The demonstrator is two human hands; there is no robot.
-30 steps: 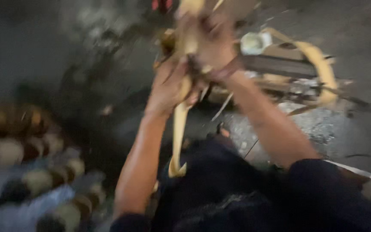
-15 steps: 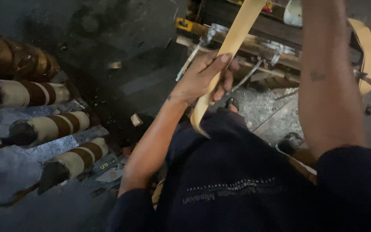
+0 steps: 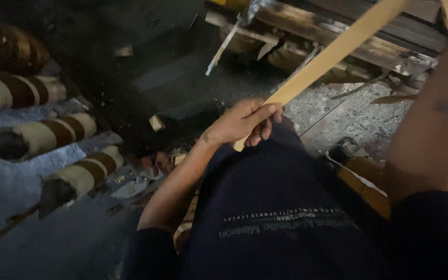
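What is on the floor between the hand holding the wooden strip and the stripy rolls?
In the head view, small wood scraps lie on the dark floor between the left hand gripping the wooden strip and the striped rolls.

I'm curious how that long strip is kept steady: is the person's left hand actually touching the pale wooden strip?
Touching. The head view shows the left hand with its fingers wrapped around the lower end of the wooden strip.

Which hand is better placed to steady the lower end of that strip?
Left, probably. The left hand already grips the lower end of the pale wooden strip above the lap. The right forearm reaches up out of frame, its hand unseen.
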